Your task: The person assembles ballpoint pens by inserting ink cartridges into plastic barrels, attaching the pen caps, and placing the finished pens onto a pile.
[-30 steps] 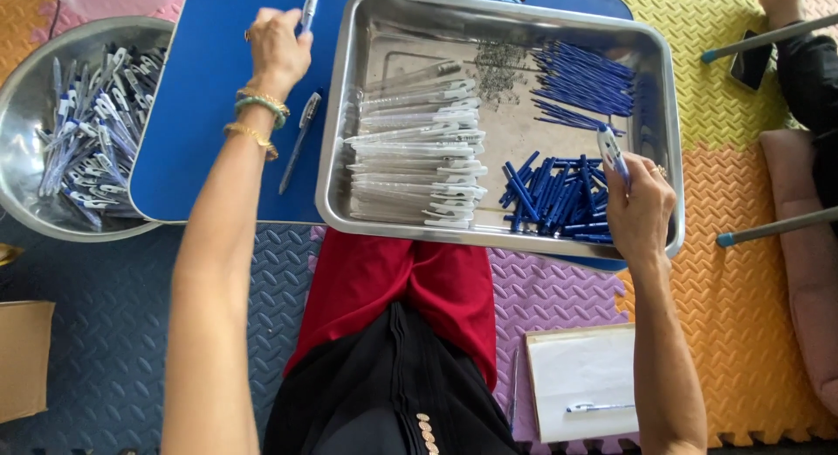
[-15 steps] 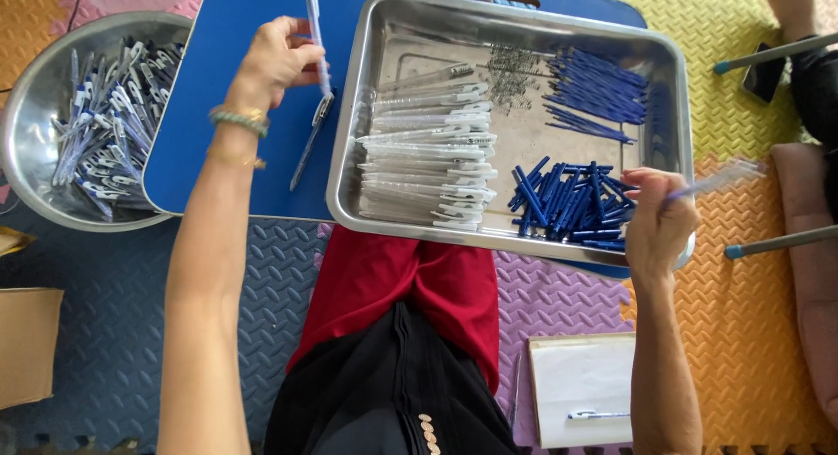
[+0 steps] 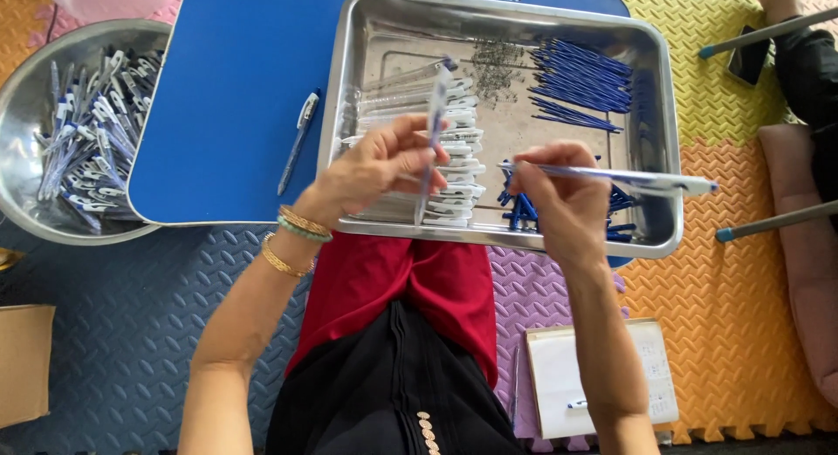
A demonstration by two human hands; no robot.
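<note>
The person sits on the floor with a low blue worktop [image 3: 227,106] over the lap. On it stands a steel tray [image 3: 656,115].

The left hand [image 3: 380,163] is raised above the near left part of the tray. Its fingers [image 3: 415,158] are pinching a clear pen barrel [image 3: 434,132] with a white clip, and the barrel stands almost upright, a little tilted. The right hand [image 3: 563,193] is just beside it, above the near middle of the tray. Its fingers [image 3: 541,163] are pressed together around a thin blue refill [image 3: 611,174] that lies nearly flat and points to the right, with a clear piece at its far end. The two hands are near each other but not touching.

Under the left hand, inside the tray, lies a stack of clear barrels [image 3: 436,150]. In the far right corner is a bundle of blue refills [image 3: 580,84], and small metal springs [image 3: 497,67] are beside it. More blue parts [image 3: 524,212] lie under the right hand.

One finished pen [image 3: 298,141] rests on the worktop, left of the tray. A round steel bowl [image 3: 26,80] full of finished pens stands at the left on the foam floor mats [image 3: 742,280]. A notepad [image 3: 602,368] lies near the right knee.
</note>
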